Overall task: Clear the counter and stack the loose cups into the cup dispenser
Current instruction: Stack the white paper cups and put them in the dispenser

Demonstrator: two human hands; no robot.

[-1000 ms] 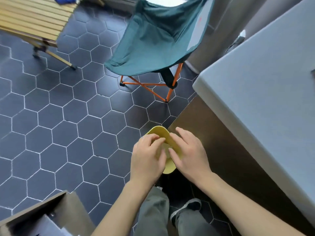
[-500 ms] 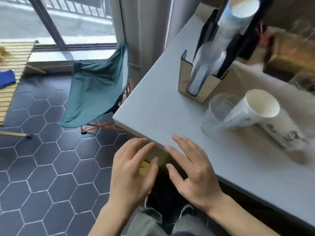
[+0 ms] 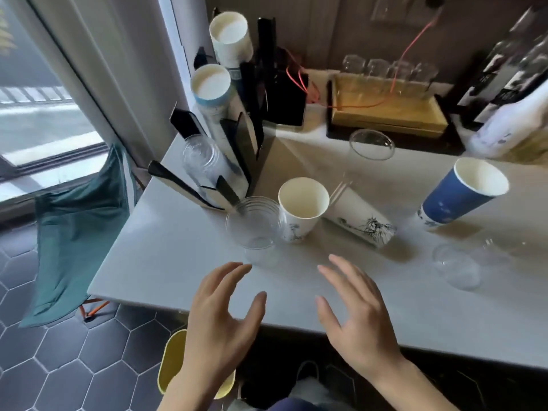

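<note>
My left hand (image 3: 221,318) and my right hand (image 3: 354,315) hover open over the near edge of the grey counter (image 3: 166,262), holding nothing. Just beyond them stands a clear plastic cup (image 3: 253,226), touching a white paper cup (image 3: 301,210). Another white printed cup (image 3: 360,222) lies on its side behind it. A blue paper cup (image 3: 462,192) stands at the right, and a clear cup (image 3: 456,266) lies near it. The cup dispenser (image 3: 234,161) at the back left holds stacks of white and clear cups.
A yellow bin (image 3: 172,360) sits on the floor below my left hand. A green folding chair (image 3: 77,232) stands left of the counter. A wooden tray (image 3: 385,109) with glasses, a black box with a red cable and bottles (image 3: 510,93) line the back.
The view has swung up from the floor to the counter. My hands were together at the yellow bin; they have risen over the counter edge and spread apart, empty.
</note>
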